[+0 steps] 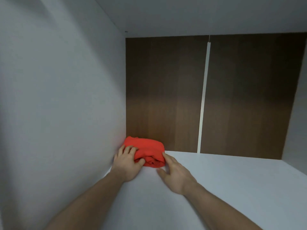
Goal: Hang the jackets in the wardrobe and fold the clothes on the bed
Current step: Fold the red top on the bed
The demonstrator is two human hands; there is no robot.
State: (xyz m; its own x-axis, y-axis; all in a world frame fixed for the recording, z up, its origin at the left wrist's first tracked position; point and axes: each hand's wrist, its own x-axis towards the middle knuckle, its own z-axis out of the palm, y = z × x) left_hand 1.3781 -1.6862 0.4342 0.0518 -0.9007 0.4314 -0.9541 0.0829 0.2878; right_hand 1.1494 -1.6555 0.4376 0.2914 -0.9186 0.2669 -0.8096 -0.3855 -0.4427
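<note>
A: The left hand [127, 164] lies on the near left side of a red garment [146, 151], fingers curled over its top and thumb tucked against the front edge, so it grips the cloth. The right hand [174, 173] lies flat with its fingers straight and slightly spread; its fingertips touch the garment's right end and the palm rests on the shelf [232, 188].

B: What does the garment look like?

A: Bright orange-red, folded or rolled into a small, soft bundle. The end facing the hands shows layered folds, and the top is smooth and rounded. What kind of clothing it is I cannot tell.

B: Where does it sit?

A: Just beyond both hands, between them, on the white shelf. It is pushed into the corner: the white side wall [66, 97] is right beside the left hand, and the dark wooden back panel [157, 97] stands behind the bundle.

B: How many of each?

A: One garment, two hands, both forearms bare. The back panel shows two brown sections split by one pale vertical strip [203, 100], off beyond the right hand.
</note>
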